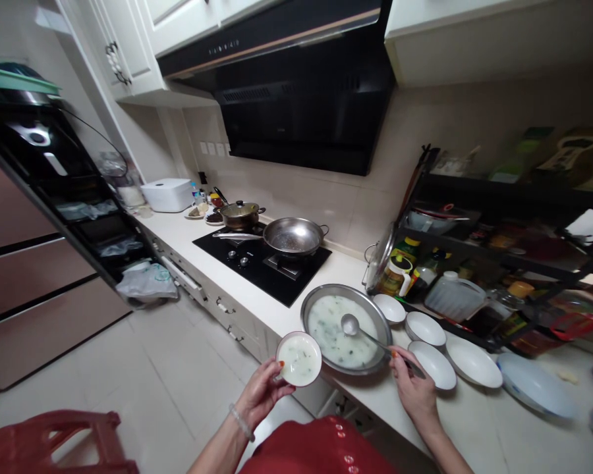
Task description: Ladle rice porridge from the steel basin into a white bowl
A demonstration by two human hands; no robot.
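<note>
My left hand is closed on the rim and side of a small bowl filled with whitish soup with green bits. It holds the bowl in front of the counter edge, left of a large metal basin. My right hand grips the handle of a metal ladle. The ladle's head is over the milky soup in the basin; I cannot tell whether it dips in. Several white bowls stand just beyond my right hand, beside the basin.
A wok and a lidded pot sit on the black gas hob. Bottles and a plastic jug crowd the dark rack at right. A blue-white plate lies on the counter. A red stool stands at lower left.
</note>
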